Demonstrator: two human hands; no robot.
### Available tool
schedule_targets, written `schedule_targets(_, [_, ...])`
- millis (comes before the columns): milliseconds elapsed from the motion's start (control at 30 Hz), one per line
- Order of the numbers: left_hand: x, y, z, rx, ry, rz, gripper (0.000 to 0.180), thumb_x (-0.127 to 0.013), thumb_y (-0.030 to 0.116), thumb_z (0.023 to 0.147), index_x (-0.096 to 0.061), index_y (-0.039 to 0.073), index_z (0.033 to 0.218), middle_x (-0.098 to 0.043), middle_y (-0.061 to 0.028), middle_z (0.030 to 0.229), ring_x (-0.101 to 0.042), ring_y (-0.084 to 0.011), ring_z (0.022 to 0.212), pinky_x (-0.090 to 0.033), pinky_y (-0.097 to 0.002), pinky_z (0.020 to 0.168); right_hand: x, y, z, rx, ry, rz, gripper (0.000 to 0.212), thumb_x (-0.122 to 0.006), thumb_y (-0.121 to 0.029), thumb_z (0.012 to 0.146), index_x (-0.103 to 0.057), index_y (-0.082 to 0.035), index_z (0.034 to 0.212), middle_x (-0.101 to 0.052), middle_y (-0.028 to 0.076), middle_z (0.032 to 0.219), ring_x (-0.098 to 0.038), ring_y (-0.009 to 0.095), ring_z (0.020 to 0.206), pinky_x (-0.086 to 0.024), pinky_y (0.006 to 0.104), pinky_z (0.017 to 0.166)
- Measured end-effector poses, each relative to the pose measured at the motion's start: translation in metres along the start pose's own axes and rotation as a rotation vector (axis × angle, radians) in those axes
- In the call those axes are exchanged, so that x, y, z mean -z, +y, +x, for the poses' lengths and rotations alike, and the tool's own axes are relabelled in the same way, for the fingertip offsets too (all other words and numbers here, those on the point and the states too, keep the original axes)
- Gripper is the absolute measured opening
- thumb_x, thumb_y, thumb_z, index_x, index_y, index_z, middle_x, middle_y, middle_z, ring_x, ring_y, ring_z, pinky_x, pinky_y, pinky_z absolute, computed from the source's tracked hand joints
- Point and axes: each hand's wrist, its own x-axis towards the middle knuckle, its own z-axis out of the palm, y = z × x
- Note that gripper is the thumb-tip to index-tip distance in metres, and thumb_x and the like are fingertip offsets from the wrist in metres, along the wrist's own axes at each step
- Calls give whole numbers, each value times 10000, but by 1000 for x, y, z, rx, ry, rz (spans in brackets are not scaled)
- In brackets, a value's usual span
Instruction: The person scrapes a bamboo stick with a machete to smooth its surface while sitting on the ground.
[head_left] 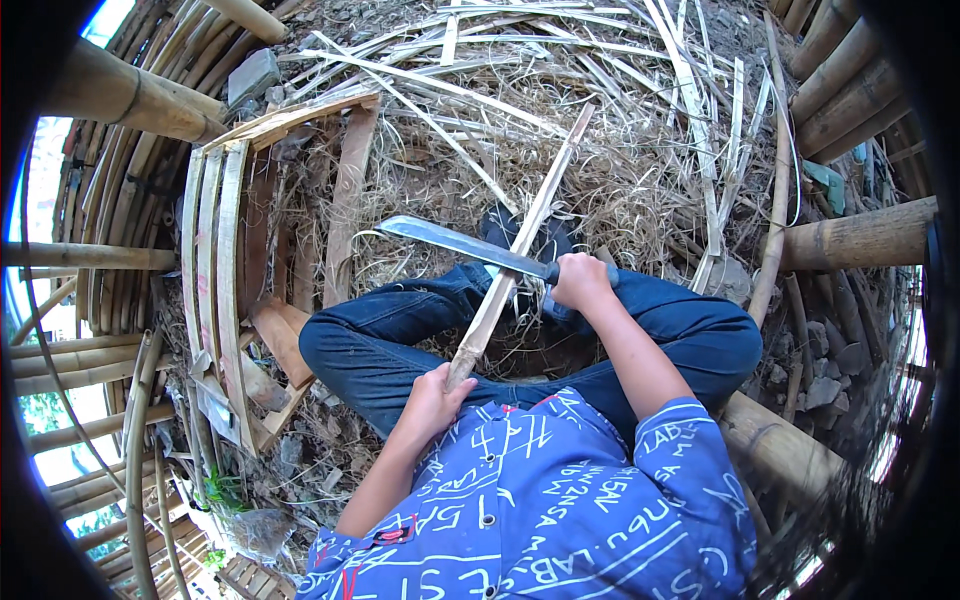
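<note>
My left hand (432,402) is closed round the near end of a long split bamboo strip (487,315). The strip slants away from me to the upper right, over my crossed legs. In my right hand (583,281) is the dark handle of a machete (455,240), its fingers wrapped round it. The long blade points left and lies across the strip about midway along. Whether the edge bites into the bamboo I cannot tell.
A wooden crate-like frame (235,270) stands at my left. Thin bamboo strips (690,90) and curly shavings (620,190) cover the ground ahead. Thick bamboo poles (860,235) jut in from the right, with stone rubble (820,390) near them. Bamboo slat walls surround me.
</note>
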Motion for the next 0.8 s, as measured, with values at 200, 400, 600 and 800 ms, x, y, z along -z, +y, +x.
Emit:
schedule_targets(200, [6,2,-4,-5,2,-1,317,-686,224,891,-602,-58,1007,-658,-178,704,-619,-200,582,-485,-366,585,-1,-3,8,-11,1,21,238,-694,-205,660,-707,-56,846,-702,180,885,-689,345,866,-556,435,786])
schedule_targets(400, [14,9,-38,226,-120,-89,332,-690,233,890,-610,-49,1045,-670,-198,773,-639,-201,691,-497,-353,666,15,48,38,-242,73,24,279,-693,-196,682,-698,-15,895,-700,207,950,-689,350,913,-554,432,823])
schedule_targets(600, [16,-21,-59,-21,-5,-23,325,-687,232,892,-619,-27,1075,-677,-195,810,-648,-220,708,-502,-350,691,31,64,54,-298,58,-10,316,-680,-211,711,-691,-8,954,-696,210,1001,-684,348,950,-552,426,838])
schedule_targets(800, [27,-21,-85,21,-29,-70,320,-680,209,900,-629,-2,1135,-704,-133,869,-634,-131,779,-513,-307,730,36,90,62,-306,22,-60,310,-648,-180,718,-696,-18,978,-689,207,1044,-672,344,993,-542,419,866])
